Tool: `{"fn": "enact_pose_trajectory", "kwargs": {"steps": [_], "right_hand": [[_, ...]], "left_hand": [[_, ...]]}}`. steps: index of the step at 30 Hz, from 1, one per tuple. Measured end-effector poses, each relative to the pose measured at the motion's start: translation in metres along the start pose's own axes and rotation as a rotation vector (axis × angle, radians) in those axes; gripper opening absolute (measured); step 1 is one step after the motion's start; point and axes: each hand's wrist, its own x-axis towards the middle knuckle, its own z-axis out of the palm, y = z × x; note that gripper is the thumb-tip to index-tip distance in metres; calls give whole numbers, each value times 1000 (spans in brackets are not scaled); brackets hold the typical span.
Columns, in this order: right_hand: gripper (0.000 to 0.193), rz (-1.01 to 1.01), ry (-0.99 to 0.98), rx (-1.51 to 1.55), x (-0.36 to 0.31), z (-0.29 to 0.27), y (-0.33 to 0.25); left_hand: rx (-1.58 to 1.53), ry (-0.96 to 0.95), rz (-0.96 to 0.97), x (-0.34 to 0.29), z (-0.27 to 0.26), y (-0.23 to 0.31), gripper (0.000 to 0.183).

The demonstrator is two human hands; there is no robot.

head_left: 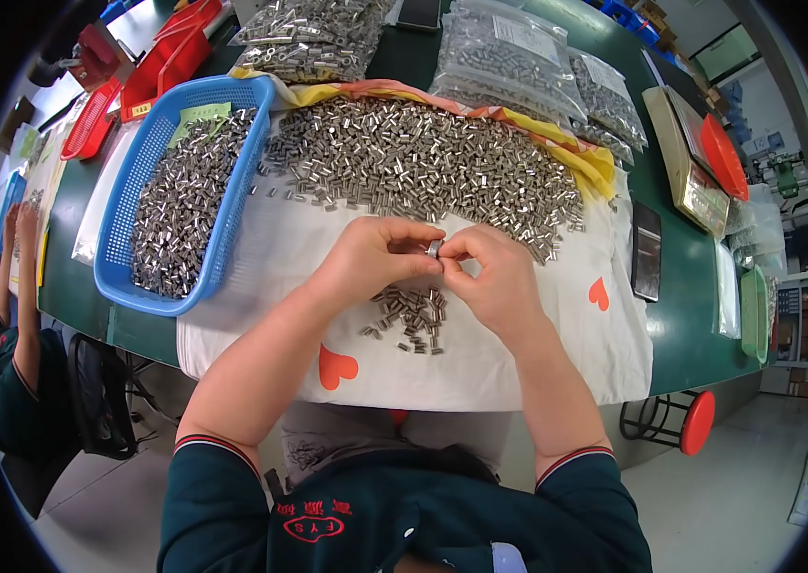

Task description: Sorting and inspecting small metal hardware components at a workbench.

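My left hand (364,256) and my right hand (498,275) meet above a white cloth (256,344), fingers pinched together. Between their fingertips is a small shiny metal sleeve (435,249), which both hands grip. Partly beneath my hands lies a small pile of short metal sleeves (414,315). Beyond them spreads a large heap of similar sleeves (404,158), bordered at the back by a rolled yellow and orange cloth (519,121). To the left, a blue plastic basket (116,234) holds many more sleeves, with a green paper slip (199,122) on top.
Clear bags of metal parts (504,57) stand at the back of the green table (151,329). A dark phone (646,250) lies right of the cloth. Red bins (170,62) are at far left, near another person's hands (24,224). A red stool (697,423) stands right.
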Motion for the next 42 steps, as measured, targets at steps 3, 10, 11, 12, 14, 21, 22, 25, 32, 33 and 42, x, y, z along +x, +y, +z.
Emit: {"fn": "enact_pose_trajectory", "kwargs": {"steps": [3, 10, 11, 12, 14, 21, 22, 25, 32, 33, 42], "right_hand": [[9, 31, -33, 114, 1, -7, 0], [12, 141, -127, 198, 5, -19, 4], [12, 143, -126, 196, 7, -21, 7], [11, 265, -48, 183, 8, -27, 12], [10, 379, 43, 42, 10, -34, 22], [11, 180, -133, -326, 0, -29, 33], [11, 168, -138, -372, 0, -28, 33], [9, 160, -131, -380, 3, -23, 27], [6, 128, -76, 294, 4, -12, -1], [6, 127, -77, 294, 4, -10, -1], [7, 131, -46, 191, 1, -5, -2]], "left_hand": [[-25, -15, 15, -2, 1, 3, 34], [-23, -99, -53, -6, 0, 8, 35], [-24, -102, -53, -7, -1, 8, 35], [65, -145, -29, -9, 0, 10, 34], [151, -188, -4, -10, 1, 12, 34], [140, -281, -15, -9, -1, 14, 32], [79, -233, 11, -8, 0, 12, 31], [36, -176, 4, -4, -5, 8, 31], [-149, -59, 10, -3, -3, 11, 34], [-153, -57, 20, -3, -3, 11, 34], [-60, -11, 36, -1, -1, 2, 32]]}}
